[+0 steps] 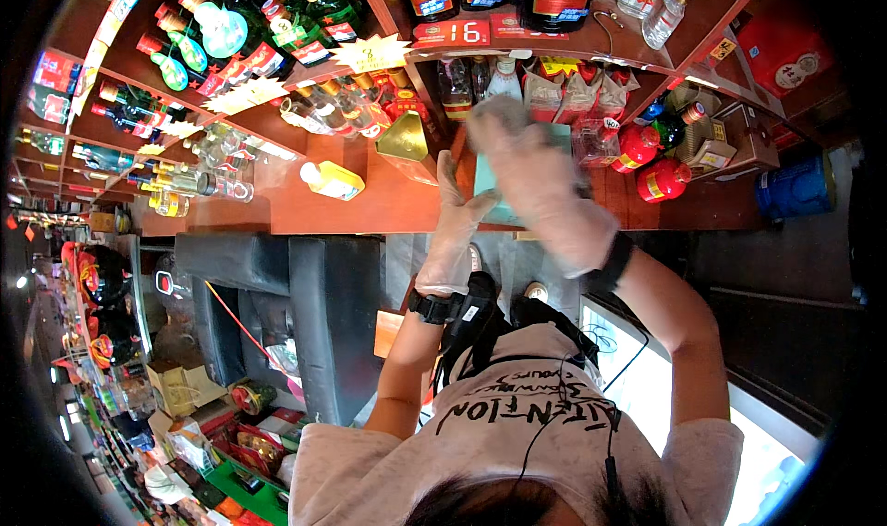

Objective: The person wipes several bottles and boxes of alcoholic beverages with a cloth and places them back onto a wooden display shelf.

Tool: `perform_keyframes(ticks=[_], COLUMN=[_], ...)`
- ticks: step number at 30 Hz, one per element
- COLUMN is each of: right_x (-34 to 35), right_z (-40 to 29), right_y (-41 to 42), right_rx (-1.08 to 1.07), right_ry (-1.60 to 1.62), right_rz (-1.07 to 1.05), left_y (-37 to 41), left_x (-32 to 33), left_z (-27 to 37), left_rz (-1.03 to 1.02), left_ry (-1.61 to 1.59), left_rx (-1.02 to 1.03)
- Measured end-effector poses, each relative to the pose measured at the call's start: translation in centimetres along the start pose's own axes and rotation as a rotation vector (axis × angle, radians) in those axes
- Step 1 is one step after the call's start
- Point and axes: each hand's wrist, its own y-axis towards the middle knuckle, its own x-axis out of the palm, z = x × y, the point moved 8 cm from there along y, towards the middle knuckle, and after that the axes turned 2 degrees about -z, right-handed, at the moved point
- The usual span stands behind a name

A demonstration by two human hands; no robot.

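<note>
Both hands wear thin translucent gloves. My left hand [454, 211] is at the counter's front edge, thumb and fingers spread. Its thumb tip lies at the near left corner of a teal box [563, 138]; whether it presses on the box I cannot tell. My right hand [537, 176], blurred, reaches across the top of that box and hides much of it. Bunched in its fingers is a grey cloth [497, 114], also blurred. Left of the hands stands a tapered container with a gold top [403, 138]. A yellow bottle with a white cap [332, 181] is farther left.
Shelves of liquor bottles [454, 86] rise behind the wooden counter [388, 211]. Red round jars [662, 179] and a clear square bottle [596, 141] stand on the right, beyond them a blue canister [793, 186]. A black padded chair [332, 318] is at left, a lit glass-topped case [644, 380] at right.
</note>
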Motion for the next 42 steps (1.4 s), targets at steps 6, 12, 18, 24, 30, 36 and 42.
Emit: perform_keyframes(ticks=[6, 12, 18, 24, 30, 36, 42], right_x=[5.7, 10.0, 19.1, 17.7, 6.8, 22.0, 26.6], right_z=[3.2, 11.9, 8.7, 6.6, 6.3, 1.0, -2.1], right_y=[-0.4, -9.0, -24.7, -22.7, -8.9, -11.2, -19.5], right_rx=[0.092, 0.301, 0.984, 0.970, 0.629, 0.774, 0.906], right_ry=[-0.755, 0.462, 1.568, 1.475, 1.095, 1.159, 1.241], right_rz=[-0.039, -0.514, -0.675, -0.172, -0.114, -0.246, -0.720], left_y=[-0.6, 0.0, 1.3, 3.3, 3.7, 4.6, 4.1], left_x=[0.4, 1.2, 10.7, 12.8, 10.5, 6.6, 6.4], left_z=[1.0, 3.9, 8.1, 4.4, 5.7, 6.7, 6.6], left_rz=[0.007, 0.021, -0.155, -0.273, -0.288, -0.327, -0.252], left_ry=[0.034, 0.583, 1.166, 1.622, 1.547, 1.284, 1.373], left_rx=[-0.030, 0.319, 0.715, 0.621, 0.500, 0.542, 0.556])
